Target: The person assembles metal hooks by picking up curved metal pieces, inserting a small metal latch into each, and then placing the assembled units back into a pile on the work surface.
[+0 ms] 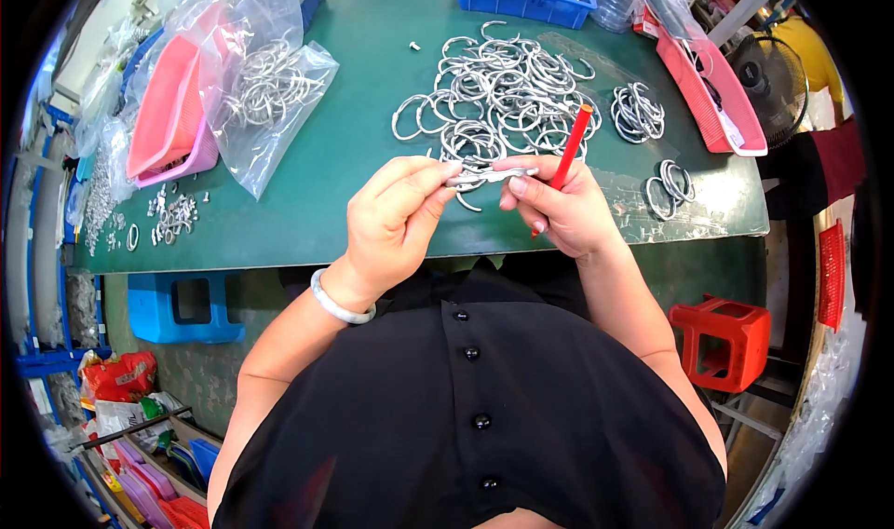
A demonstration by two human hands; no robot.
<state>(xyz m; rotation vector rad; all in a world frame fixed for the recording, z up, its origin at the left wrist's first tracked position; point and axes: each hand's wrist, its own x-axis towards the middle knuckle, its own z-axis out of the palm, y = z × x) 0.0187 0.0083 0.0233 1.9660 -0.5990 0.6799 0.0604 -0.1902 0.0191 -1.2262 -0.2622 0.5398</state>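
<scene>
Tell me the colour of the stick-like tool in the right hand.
Red; the tool shows best in the head view, held in the right hand.

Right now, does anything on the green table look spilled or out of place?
Yes. Small silver metal parts lie scattered loose near the table's left edge, beside the pink tray, not in any container. The ring pile looks heaped deliberately.
</scene>
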